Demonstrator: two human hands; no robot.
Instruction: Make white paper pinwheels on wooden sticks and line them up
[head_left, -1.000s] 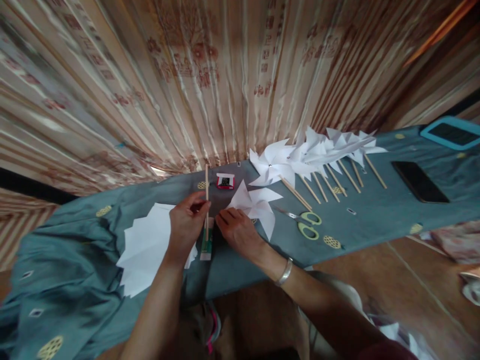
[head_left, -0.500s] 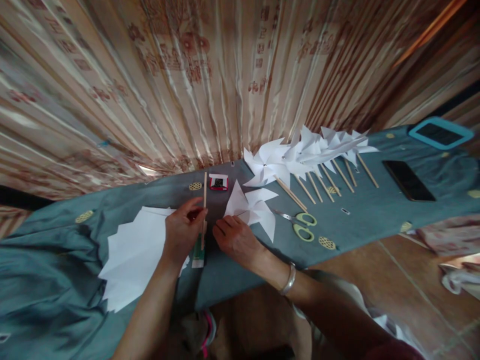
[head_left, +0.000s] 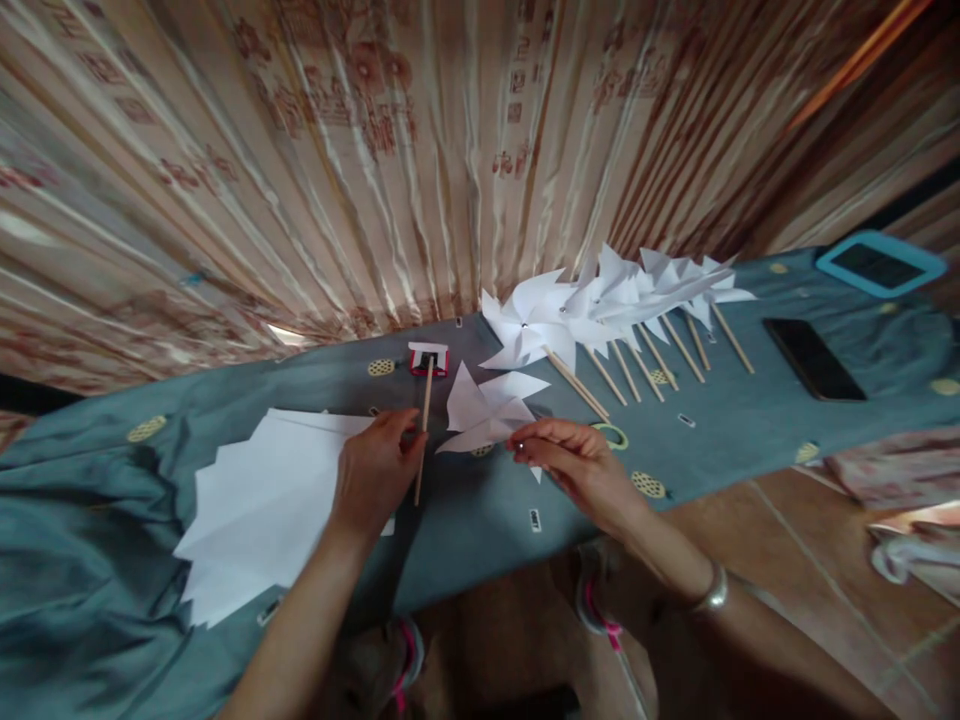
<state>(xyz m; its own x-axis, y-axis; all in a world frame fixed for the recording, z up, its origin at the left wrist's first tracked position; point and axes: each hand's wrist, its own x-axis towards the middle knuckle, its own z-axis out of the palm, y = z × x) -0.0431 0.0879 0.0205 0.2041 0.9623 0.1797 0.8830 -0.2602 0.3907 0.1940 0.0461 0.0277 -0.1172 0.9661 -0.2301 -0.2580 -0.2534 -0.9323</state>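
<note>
A thin wooden stick (head_left: 425,420) stands in the grip of my left hand (head_left: 379,470), its top overlapping the small red box (head_left: 418,367) behind it. My right hand (head_left: 581,465) is closed in a pinch, with a small shiny pin (head_left: 519,447) showing at the fingertips. Just left of those fingers lies a white paper pinwheel (head_left: 491,408) without a stick; one of its points shows below the fingers. Dark small pieces sit inside the opened box. Scissors with green handles (head_left: 616,436) are mostly hidden behind my right hand.
Finished pinwheels on sticks (head_left: 544,310) lie in an overlapping row at the back right. A stack of white paper (head_left: 259,510) is at left. A black phone (head_left: 814,358) and a blue-framed tablet (head_left: 881,262) lie at right. A curtain (head_left: 450,180) hangs behind the cloth-covered table.
My right hand has moved right, from the pinwheel's left side to its lower right, and now shows a shiny pin. The stick has shifted slightly right and tilted in my left hand.
</note>
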